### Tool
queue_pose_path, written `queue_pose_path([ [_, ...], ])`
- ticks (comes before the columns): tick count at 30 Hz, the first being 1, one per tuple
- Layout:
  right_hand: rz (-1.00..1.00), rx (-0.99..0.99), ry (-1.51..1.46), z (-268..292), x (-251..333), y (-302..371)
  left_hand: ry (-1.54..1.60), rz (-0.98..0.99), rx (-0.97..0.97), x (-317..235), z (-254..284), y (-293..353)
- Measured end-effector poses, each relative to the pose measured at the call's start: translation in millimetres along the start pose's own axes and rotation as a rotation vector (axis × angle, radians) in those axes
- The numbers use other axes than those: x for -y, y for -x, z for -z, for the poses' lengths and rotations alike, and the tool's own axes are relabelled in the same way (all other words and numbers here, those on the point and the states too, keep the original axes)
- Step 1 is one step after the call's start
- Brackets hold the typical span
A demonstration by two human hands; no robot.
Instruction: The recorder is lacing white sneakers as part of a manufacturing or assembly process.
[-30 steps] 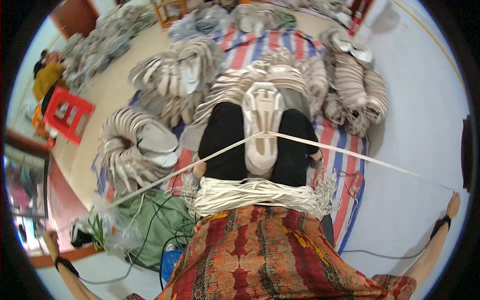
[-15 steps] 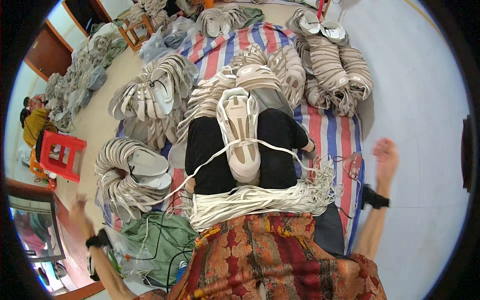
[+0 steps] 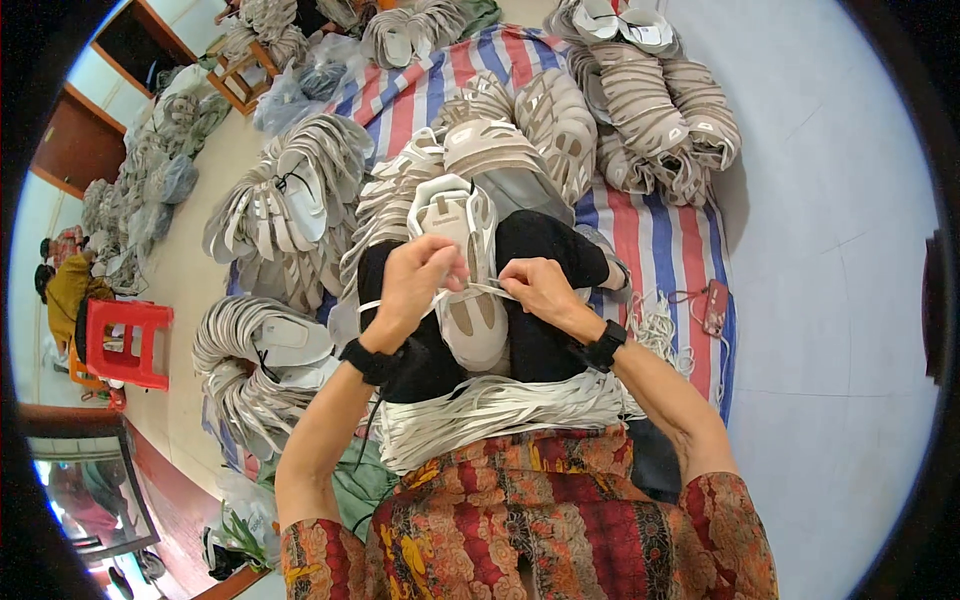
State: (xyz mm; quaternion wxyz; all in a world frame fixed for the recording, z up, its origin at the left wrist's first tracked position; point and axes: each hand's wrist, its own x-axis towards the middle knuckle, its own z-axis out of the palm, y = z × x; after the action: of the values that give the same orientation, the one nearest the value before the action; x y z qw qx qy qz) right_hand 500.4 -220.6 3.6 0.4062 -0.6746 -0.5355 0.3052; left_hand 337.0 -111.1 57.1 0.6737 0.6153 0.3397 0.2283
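Observation:
A beige and white shoe upper [image 3: 476,335] lies between my knees, its toe end toward me. A white shoelace [image 3: 476,291] runs through it, crossing above the toe. Over the left side of the upper is my left hand [image 3: 418,282], fingers closed in a pinch on the lace. My right hand [image 3: 548,292], at the upper's right edge, pinches the lace close to the eyelets. The lace ends are partly hidden by my hands. A thick bundle of white laces [image 3: 500,415] lies across my lap.
Stacks of nested shoe uppers stand at the left [image 3: 255,350], farther back [image 3: 300,190] and at the far right [image 3: 650,110], on and beside a striped sheet [image 3: 650,240]. A small red device [image 3: 715,307] lies on its right edge. A red stool [image 3: 128,340] stands left.
Both hands have come in from far out at the sides to the shoe upper and now grip the lace. The lace ends no longer stretch out over my knees.

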Motion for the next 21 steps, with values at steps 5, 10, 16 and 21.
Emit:
queue_pose_path([
  [5, -0.017, 0.002, 0.006, -6, -8, -2, -0.401, -0.004, 0.077, 6, -16, -8],
  [10, -0.037, 0.006, 0.096, -8, -10, -6, -0.582, -0.007, 0.093, 2, -15, -10],
  [16, -0.026, 0.019, 0.058, -8, -10, -7, -0.478, 0.062, 0.097, 0, -16, -14],
  [21, -0.042, 0.02, 0.104, -8, -7, -5, -0.466, 0.096, 0.104, -1, -14, -15],
])
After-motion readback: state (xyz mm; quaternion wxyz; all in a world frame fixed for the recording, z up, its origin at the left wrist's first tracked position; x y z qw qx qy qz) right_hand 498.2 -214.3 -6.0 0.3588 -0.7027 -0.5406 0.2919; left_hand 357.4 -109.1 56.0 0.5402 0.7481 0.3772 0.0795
